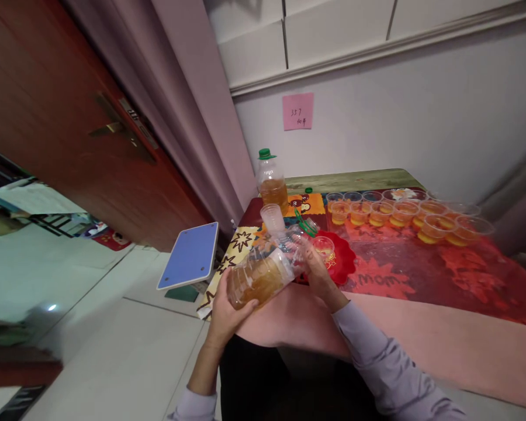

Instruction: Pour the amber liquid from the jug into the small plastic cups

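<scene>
My left hand (231,311) is wrapped round the lower part of a clear plastic bottle (263,283) that lies tilted and holds amber liquid. Close to the bottle's upper end, my right hand (314,268) has its fingers closed on clear plastic; whether that is a cup or the bottle's neck is blurred. A clear cup (272,219) stands just beyond. Under and beside my right hand is a red scalloped plate (345,261) with a clear cup (325,248) on it. A green ring-shaped handle (305,224) shows behind.
Another bottle (274,190) of amber liquid with a green cap stands at the back left. Several cups (374,215) with amber liquid line the table's back right. A blue-topped stool (190,255) is left of the table.
</scene>
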A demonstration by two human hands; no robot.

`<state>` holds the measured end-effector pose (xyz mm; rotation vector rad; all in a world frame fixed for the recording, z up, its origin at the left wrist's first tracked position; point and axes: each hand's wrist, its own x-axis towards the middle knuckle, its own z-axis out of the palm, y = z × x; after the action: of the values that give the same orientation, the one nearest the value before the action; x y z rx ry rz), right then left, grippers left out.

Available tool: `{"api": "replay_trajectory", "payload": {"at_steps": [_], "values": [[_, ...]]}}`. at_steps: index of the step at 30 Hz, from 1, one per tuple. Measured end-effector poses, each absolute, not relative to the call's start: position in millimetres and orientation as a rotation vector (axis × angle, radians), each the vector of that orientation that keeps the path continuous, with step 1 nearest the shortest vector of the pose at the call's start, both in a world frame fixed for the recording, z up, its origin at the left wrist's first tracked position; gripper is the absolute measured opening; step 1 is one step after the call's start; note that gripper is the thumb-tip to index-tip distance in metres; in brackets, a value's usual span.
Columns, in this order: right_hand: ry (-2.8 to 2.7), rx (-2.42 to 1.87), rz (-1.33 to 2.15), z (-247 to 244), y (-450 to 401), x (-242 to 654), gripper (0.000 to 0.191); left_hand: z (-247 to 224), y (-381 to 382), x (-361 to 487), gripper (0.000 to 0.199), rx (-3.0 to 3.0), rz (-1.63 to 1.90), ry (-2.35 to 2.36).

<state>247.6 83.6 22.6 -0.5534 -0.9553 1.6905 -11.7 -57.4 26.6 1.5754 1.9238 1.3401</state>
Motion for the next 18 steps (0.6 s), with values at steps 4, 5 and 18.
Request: {"api": "replay_trajectory", "payload": {"at_steps": [4,5,18], "values": [[-0.954,-0.57,1.651,17.0,80.2,248.4,0.077,33.8,-58.0,-6.7,0.117,1.561,1.371,1.919],[-0.941,-0.571,1.657,16.3,79.1,247.5,0.076,36.0,-58.0,-6.4,0.117,1.553,1.378,1.924],[-0.884,-0.58,1.787,14.3,73.1,236.2,0.074,105.3,-69.3,3.1,0.135,1.224,1.299,2.001]]}}
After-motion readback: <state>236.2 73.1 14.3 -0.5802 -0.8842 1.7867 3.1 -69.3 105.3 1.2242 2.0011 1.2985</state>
